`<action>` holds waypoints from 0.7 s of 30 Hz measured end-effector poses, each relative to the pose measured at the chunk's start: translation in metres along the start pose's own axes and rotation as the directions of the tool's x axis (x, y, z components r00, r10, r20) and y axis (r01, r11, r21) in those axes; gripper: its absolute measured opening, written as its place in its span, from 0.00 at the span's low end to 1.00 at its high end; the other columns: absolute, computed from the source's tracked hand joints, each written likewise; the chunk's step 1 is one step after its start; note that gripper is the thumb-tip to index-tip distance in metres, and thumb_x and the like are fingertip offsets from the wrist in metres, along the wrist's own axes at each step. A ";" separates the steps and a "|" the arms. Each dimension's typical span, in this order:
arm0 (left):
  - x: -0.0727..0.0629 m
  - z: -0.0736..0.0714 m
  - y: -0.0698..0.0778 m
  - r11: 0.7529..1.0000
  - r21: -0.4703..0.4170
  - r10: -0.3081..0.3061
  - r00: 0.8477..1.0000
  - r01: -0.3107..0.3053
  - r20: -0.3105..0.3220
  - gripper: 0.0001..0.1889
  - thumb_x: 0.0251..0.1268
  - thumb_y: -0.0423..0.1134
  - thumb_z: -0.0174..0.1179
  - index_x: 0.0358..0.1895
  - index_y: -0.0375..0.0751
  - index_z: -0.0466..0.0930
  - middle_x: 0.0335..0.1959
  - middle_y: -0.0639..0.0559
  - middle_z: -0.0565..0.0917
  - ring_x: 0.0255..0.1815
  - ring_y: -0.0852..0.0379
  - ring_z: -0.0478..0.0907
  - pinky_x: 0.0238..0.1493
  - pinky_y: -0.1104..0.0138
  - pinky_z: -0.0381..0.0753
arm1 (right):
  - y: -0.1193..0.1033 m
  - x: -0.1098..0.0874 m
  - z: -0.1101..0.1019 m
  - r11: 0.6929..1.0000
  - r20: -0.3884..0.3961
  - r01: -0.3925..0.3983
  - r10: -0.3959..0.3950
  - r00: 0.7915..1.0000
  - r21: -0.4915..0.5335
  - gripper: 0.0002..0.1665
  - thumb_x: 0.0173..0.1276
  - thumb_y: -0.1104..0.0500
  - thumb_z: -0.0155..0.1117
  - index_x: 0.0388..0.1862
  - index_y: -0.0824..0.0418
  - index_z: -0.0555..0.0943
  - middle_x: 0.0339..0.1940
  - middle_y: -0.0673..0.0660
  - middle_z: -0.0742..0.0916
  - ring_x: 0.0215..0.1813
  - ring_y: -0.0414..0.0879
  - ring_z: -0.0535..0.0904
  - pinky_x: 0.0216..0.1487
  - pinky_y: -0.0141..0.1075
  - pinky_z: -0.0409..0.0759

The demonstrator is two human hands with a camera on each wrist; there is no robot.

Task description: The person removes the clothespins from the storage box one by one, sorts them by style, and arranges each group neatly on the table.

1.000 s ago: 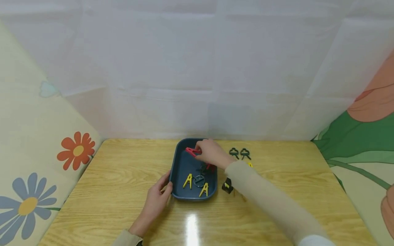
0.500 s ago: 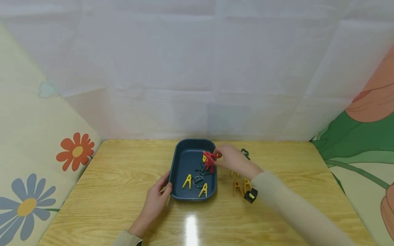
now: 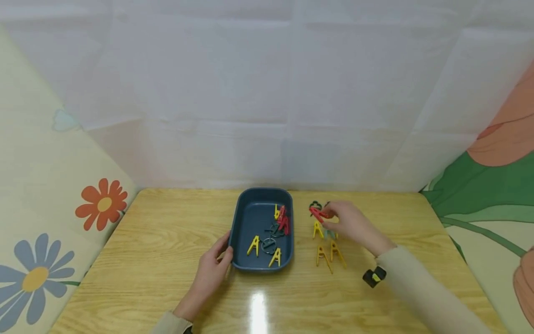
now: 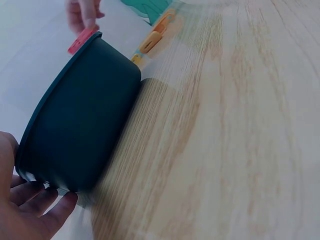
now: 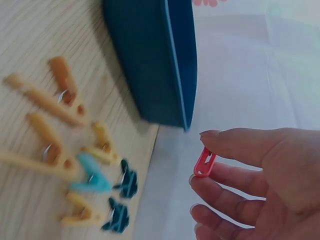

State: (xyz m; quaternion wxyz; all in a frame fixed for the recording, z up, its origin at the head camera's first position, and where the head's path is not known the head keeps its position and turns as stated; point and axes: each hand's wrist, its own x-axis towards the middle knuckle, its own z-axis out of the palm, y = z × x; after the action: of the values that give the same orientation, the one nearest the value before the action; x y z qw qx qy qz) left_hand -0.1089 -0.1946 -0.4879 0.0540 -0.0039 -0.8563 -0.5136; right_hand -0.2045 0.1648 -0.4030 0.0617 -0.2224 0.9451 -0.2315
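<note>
My left hand [image 3: 212,268] holds the left side of a dark blue tray [image 3: 235,241], thumb at the rim and fingers against the outer wall [image 4: 75,125]. Right of the tray, my right hand [image 3: 348,222] pinches a red clothespin [image 3: 318,214] between thumb and fingers, raised above the tabletop in the right wrist view. Beneath that hand lie a yellow clothespin [image 3: 318,229], a light blue clothespin [image 5: 92,175] and dark green clips [image 5: 128,181]. Inside the tray are yellow clothespins [image 3: 254,245], red clothespins [image 3: 284,225] and dark green clips [image 3: 269,246].
Two orange-yellow clothespins [image 3: 323,258] lie nearer the front, right of the tray. The wooden table [image 3: 179,222] meets a white sheet [image 3: 208,116] at its back edge. Flower-patterned cloth [image 3: 37,139] hangs at both sides.
My right hand has moved right, from over the tray to above the clips beside it, carrying the red clothespin. My left hand and the tray stay in place.
</note>
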 end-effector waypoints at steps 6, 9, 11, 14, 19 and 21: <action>0.001 0.000 -0.001 1.000 0.008 0.010 1.000 -0.010 -0.002 0.25 0.80 0.32 0.53 0.76 0.34 0.69 0.72 0.35 0.75 0.69 0.37 0.76 0.61 0.42 0.81 | 0.026 -0.016 -0.001 0.998 -0.026 -0.061 0.062 0.998 0.033 0.16 0.70 0.59 0.72 0.51 0.68 0.85 0.45 0.61 0.88 0.50 0.60 0.84 0.52 0.56 0.83; 0.001 0.000 -0.002 1.000 0.009 0.011 1.000 -0.011 -0.001 0.25 0.80 0.32 0.52 0.76 0.32 0.69 0.72 0.34 0.75 0.70 0.36 0.75 0.61 0.42 0.81 | 0.038 -0.021 0.001 0.993 -0.025 -0.110 0.112 0.993 0.047 0.16 0.71 0.59 0.71 0.51 0.69 0.85 0.44 0.61 0.88 0.48 0.59 0.84 0.50 0.56 0.83; 0.001 0.000 -0.003 1.000 0.009 0.002 1.000 -0.002 0.002 0.25 0.81 0.32 0.52 0.76 0.33 0.68 0.73 0.35 0.74 0.70 0.36 0.75 0.62 0.42 0.80 | 0.046 -0.024 0.004 0.990 -0.030 -0.136 0.137 0.990 0.046 0.16 0.71 0.58 0.71 0.50 0.70 0.85 0.43 0.62 0.88 0.46 0.58 0.84 0.49 0.56 0.83; 0.002 0.000 -0.003 1.000 0.010 -0.008 1.000 0.008 0.004 0.25 0.81 0.32 0.52 0.77 0.33 0.68 0.73 0.35 0.74 0.71 0.37 0.74 0.62 0.43 0.80 | 0.059 -0.027 0.010 0.978 -0.034 -0.198 0.200 0.979 0.060 0.17 0.71 0.57 0.71 0.50 0.70 0.85 0.42 0.63 0.88 0.45 0.56 0.84 0.47 0.54 0.84; 0.002 0.001 -0.003 1.000 0.006 0.007 1.000 -0.007 -0.002 0.25 0.80 0.32 0.53 0.76 0.33 0.69 0.73 0.35 0.75 0.70 0.36 0.75 0.61 0.42 0.81 | 0.075 -0.034 0.023 0.949 -0.038 -0.301 0.306 0.951 0.094 0.18 0.71 0.57 0.71 0.49 0.71 0.83 0.39 0.61 0.88 0.40 0.52 0.82 0.41 0.47 0.84; 0.002 0.001 -0.003 1.000 0.010 0.021 1.000 -0.021 -0.010 0.24 0.80 0.32 0.53 0.76 0.32 0.69 0.72 0.34 0.75 0.69 0.36 0.75 0.60 0.43 0.82 | 0.079 -0.036 0.029 0.942 -0.055 -0.321 0.327 0.943 0.097 0.17 0.70 0.57 0.71 0.48 0.71 0.83 0.36 0.59 0.87 0.37 0.50 0.81 0.40 0.46 0.83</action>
State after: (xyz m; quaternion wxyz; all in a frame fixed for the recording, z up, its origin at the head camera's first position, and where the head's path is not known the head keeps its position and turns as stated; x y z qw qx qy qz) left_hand -0.1106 -0.1949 -0.4907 0.0639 -0.0102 -0.8585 -0.5086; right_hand -0.1966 0.2320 -0.4652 0.0753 -0.0526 0.9594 -0.2667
